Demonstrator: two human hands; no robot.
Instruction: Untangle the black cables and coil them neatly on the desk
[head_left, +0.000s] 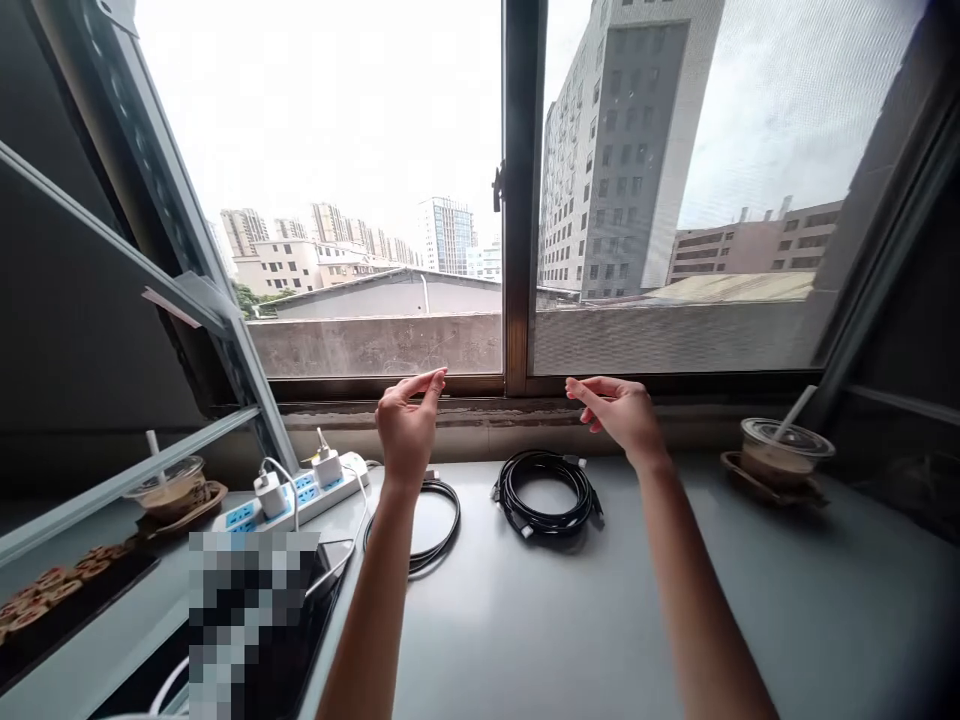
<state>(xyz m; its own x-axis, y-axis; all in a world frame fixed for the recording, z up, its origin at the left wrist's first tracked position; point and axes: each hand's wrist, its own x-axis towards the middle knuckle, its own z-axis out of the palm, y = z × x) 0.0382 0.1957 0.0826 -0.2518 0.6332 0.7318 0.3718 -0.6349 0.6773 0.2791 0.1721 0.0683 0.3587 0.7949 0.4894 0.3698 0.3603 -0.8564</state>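
Note:
Both of my hands are raised over the back of the grey table, in front of the window. My left hand (409, 420) is closed, thumb and fingertips pinched together, with nothing visible between them. Below it, partly behind my left forearm, lies a thin coiled black cable (448, 535). My right hand (619, 412) makes a similar pinch, its fingertips pointing left towards the other hand, and no object shows in it. Between the two arms a thicker coil of black cable (510, 500) rests on the table, with several plugs sticking out around the ring. Neither hand touches a cable.
A white power strip (341, 492) with chargers plugged in stands at the left, behind a dark, partly pixelated device (319, 600). Cups with straws stand at the far left (176, 485) and right (787, 450). A metal frame (255, 370) rises on the left.

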